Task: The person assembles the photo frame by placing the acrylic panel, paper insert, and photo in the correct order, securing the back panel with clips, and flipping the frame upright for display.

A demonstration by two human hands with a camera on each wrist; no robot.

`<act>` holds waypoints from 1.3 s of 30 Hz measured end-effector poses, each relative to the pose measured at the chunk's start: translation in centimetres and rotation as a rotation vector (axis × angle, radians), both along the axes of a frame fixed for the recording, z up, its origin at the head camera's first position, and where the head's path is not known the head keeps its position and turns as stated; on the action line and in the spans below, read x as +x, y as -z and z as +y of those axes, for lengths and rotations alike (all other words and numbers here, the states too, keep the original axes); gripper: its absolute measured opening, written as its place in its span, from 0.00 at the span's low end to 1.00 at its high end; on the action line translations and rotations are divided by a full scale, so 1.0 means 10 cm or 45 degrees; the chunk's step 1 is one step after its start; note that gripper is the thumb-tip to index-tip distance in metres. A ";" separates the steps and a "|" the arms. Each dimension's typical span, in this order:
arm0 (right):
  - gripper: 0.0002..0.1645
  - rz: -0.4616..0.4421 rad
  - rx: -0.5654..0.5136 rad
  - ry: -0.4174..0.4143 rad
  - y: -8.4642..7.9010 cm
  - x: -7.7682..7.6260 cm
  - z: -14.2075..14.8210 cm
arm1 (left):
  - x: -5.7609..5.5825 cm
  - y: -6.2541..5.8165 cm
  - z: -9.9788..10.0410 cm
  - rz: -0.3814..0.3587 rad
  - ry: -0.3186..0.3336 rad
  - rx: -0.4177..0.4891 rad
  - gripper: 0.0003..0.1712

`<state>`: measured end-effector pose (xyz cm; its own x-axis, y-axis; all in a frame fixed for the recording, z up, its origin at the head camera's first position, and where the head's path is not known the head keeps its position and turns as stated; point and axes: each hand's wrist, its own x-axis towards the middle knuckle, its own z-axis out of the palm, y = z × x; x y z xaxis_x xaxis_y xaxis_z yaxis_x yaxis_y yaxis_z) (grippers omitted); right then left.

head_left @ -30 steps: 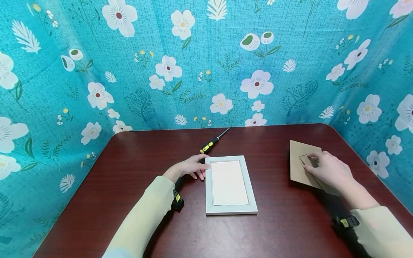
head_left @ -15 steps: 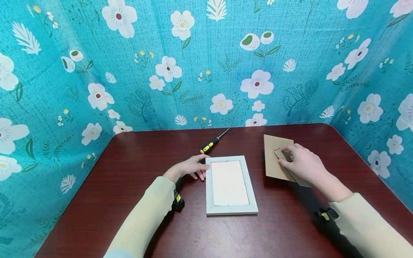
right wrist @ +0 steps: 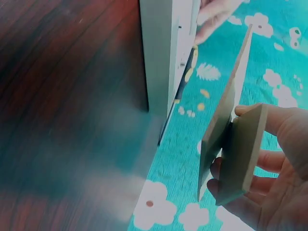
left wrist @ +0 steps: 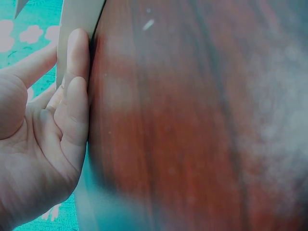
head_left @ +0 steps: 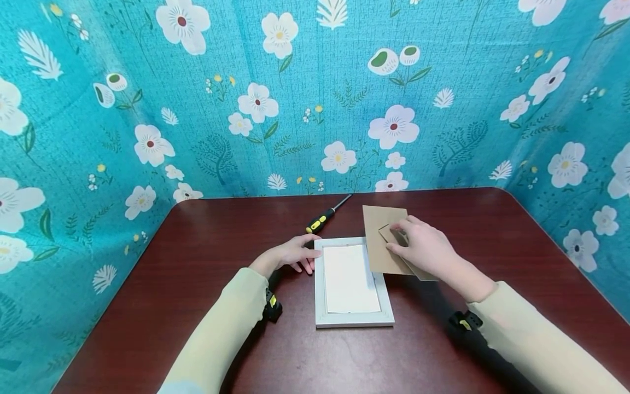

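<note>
A pale grey-white picture frame (head_left: 354,320) lies on the table, with a white sheet (head_left: 349,279) inside its rim. My left hand (head_left: 293,253) holds the frame's left side near the far corner. In the left wrist view, its fingers (left wrist: 77,103) bear against the outer side and the thumb reaches over the rim. Over the frame's right edge my right hand (head_left: 425,246) carries a brown backing board (head_left: 378,253), tilted. It grips the board by its fold-out stand (right wrist: 243,149), which the right wrist view shows angled away from the board.
A black-and-yellow screwdriver (head_left: 320,221) lies behind the frame, its shaft pointing to the far edge. The dark red-brown table (head_left: 206,241) meets a blue flowered cloth (head_left: 295,109) at the back and sides.
My right hand has carried the backing board leftward from the table's right side until it partly overlaps the frame. The left hand and the frame have stayed put.
</note>
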<state>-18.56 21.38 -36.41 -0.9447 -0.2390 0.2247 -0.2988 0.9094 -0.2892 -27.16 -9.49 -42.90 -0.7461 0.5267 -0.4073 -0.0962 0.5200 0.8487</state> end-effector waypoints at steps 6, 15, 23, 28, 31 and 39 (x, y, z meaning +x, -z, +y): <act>0.22 0.042 0.012 -0.068 0.01 -0.02 -0.21 | -0.02 -0.01 0.00 -0.002 0.005 0.006 0.29; 0.23 0.003 0.046 -0.150 0.05 0.02 -0.51 | -0.02 -0.01 0.02 0.003 0.017 0.018 0.27; 0.24 -0.028 0.043 -0.209 0.13 0.08 -0.66 | -0.04 -0.02 0.03 0.003 0.020 0.007 0.27; 0.23 -0.041 0.038 -0.231 0.16 0.12 -0.73 | -0.04 0.00 0.02 0.009 0.025 0.013 0.28; 0.23 -0.061 0.038 -0.240 0.19 0.14 -0.76 | -0.03 0.01 0.01 0.011 0.030 0.015 0.27; 0.22 -0.070 0.051 -0.257 0.23 0.17 -0.80 | -0.01 0.01 0.00 0.001 0.024 0.017 0.25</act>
<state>-16.88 13.33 -38.68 -0.8874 -0.4321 0.1605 -0.4607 0.8439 -0.2750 -27.31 -9.46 -42.97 -0.7363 0.5460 -0.3996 -0.0857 0.5107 0.8555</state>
